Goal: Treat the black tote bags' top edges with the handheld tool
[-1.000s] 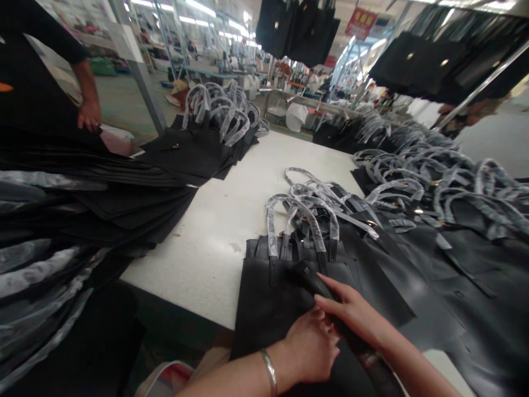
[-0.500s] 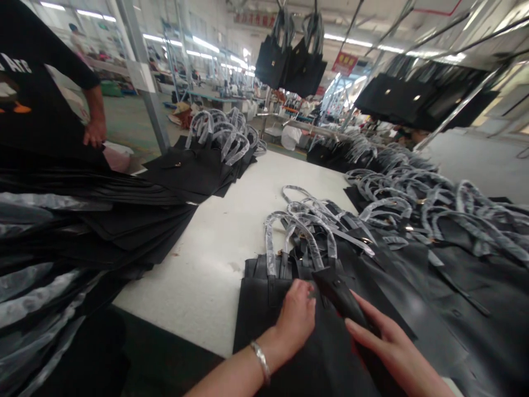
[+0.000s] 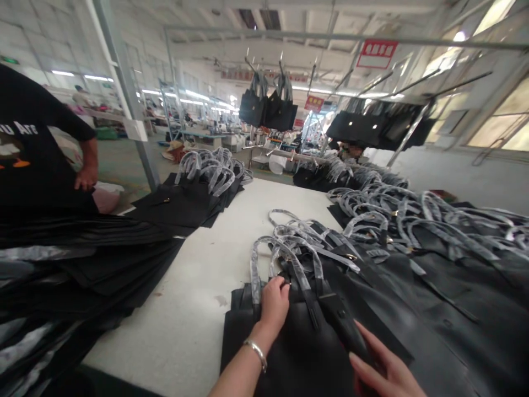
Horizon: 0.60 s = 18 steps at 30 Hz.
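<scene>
One left hand (image 3: pixel 275 309), one right hand (image 3: pixel 384 375), one silver bangle (image 3: pixel 256 354), one co-worker (image 3: pixel 37 138) at ten o'clock, two hanging black tote bags (image 3: pixel 266 107) at twelve o'clock, two red signs (image 3: pixel 378 53) at one o'clock

You're watching from your own head here, the camera tipped forward and down, looking right over your left hand (image 3: pixel 273 304) and right hand (image 3: pixel 382 375). Just below your grip sits the black tote bag with plastic-wrapped handles (image 3: pixel 297 353), and beyond your hands the long white worktable (image 3: pixel 177 331) stretches ahead toward black tote bags hanging from a distant rack (image 3: pixel 266 107).
</scene>
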Tool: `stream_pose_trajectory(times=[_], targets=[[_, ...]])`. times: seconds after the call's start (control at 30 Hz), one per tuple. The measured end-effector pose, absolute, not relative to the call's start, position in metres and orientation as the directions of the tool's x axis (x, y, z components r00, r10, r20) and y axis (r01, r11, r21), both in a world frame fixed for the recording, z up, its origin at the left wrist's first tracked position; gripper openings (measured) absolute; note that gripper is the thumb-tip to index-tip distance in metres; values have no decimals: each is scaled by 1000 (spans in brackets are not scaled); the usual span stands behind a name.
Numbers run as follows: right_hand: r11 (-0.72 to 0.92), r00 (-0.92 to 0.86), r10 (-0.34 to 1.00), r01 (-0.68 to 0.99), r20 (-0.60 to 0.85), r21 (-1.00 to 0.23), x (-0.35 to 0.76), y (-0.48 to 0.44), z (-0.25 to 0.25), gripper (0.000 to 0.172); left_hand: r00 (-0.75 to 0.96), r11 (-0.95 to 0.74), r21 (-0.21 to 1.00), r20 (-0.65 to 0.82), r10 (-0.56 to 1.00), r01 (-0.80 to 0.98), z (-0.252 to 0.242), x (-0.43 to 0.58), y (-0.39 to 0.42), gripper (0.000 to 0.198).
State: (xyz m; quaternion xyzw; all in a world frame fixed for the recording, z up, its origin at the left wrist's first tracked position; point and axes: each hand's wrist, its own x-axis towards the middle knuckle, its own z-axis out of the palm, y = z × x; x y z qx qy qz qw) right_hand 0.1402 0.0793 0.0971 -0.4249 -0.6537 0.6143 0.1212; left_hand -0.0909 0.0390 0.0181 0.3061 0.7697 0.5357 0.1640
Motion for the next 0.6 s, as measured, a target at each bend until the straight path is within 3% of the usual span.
stream_pose_trajectory(times=[0.17,0.33,0.4,0.53,0.6], targets=[[-66,-645,696,380,-315,-923,136,81,101,105,-643,18,999,16,766,47,29,-87,30,19],[-53,-687,671,331,-279,-942,127,78,107,97,-594,-15,995,-49,803,-102,44,-83,13,31],[-48,-687,675,325,-271,-944,126,77,108,96,-639,-13,1000,-7,769,-27,50,-78,5,31],[6,-688,691,315,-224,-949,128,76,112,93,-681,-39,953,242,691,299,55,-69,-3,31],[24,-693,689,312,-210,-950,129,73,117,91,-682,-77,945,285,673,318,52,-69,-2,31]])
